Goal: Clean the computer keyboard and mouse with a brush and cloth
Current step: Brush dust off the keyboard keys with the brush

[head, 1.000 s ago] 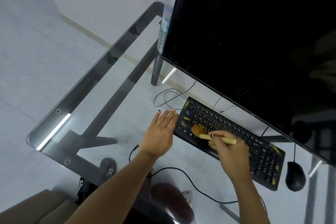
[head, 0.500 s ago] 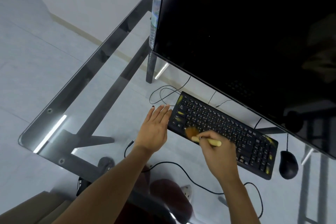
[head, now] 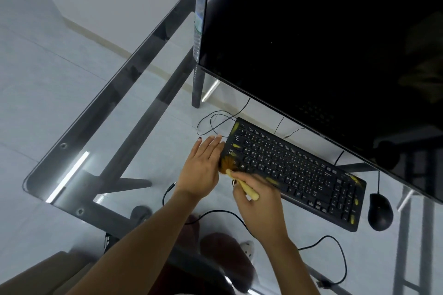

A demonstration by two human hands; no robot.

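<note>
The brushing step is under way on the black corded keyboard [head: 294, 172], lying at four o'clock on the clear glass desk [head: 115, 132] under a large dark monitor [head: 323, 50]. The right hand [head: 260, 206] is pinching the wooden-handled brush [head: 236, 176] at its nine-o'clock end. The left hand [head: 202, 166] is resting flat, fingers together, alongside; next probably comes sweeping toward three o'clock.

Black keyboard [head: 297, 172] flat, yellow-smudged; brush [head: 233, 172] on left corner; mouse [head: 380, 211] right.

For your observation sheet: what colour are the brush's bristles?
Orange-brown bristles, on a pale wooden-handled brush; head view.
</note>
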